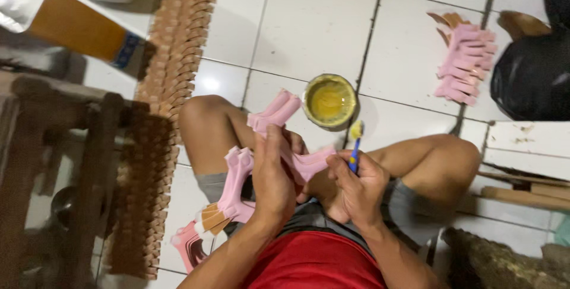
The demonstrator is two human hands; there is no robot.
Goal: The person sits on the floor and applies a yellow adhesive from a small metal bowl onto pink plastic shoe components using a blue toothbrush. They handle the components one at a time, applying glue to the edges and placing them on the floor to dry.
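My left hand (273, 176) is closed around soft, light pink straps (285, 137), gripped mid-length; my right hand (356, 185) pinches a small glue brush (355, 146) near the glue tin (329, 100).

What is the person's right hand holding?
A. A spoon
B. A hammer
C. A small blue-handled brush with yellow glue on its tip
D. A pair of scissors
C: the right hand grips a small brush with a blue handle and a yellow-coated tip, just below the round tin of yellow glue, while the left hand holds pink strap pieces.
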